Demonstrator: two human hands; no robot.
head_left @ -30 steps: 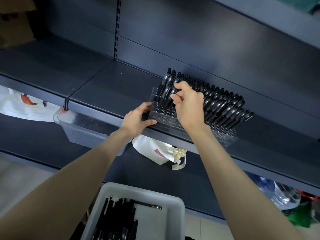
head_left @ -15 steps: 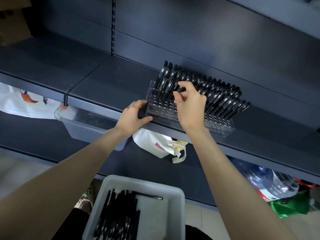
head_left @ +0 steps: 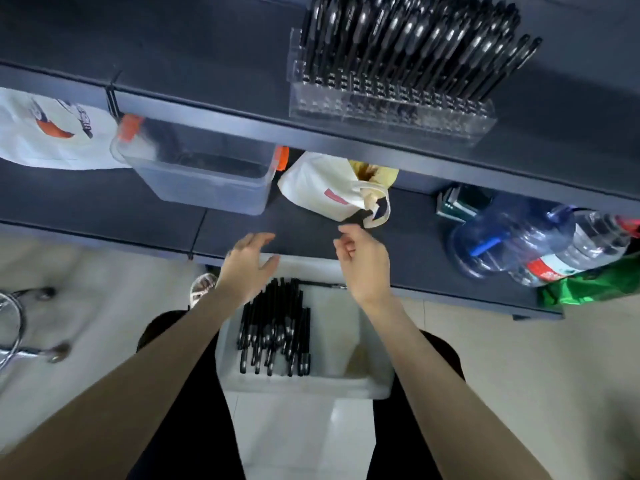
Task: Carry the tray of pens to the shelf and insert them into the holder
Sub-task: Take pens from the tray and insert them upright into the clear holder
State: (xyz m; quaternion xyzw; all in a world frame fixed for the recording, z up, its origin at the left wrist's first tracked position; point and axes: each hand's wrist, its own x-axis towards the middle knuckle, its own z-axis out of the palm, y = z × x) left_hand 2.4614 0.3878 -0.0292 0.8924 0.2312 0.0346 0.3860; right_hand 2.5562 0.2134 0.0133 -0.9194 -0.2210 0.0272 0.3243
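left hand [head_left: 247,263] fingers spread | right hand [head_left: 363,265] loosely curled, empty | risk: 1 clumsy grab at pens [head_left: 273,327] could tip the perched tray [head_left: 301,384]

A shop: dark metal retail shelving [head_left: 346,140] stocked with a pen display [head_left: 391,102].
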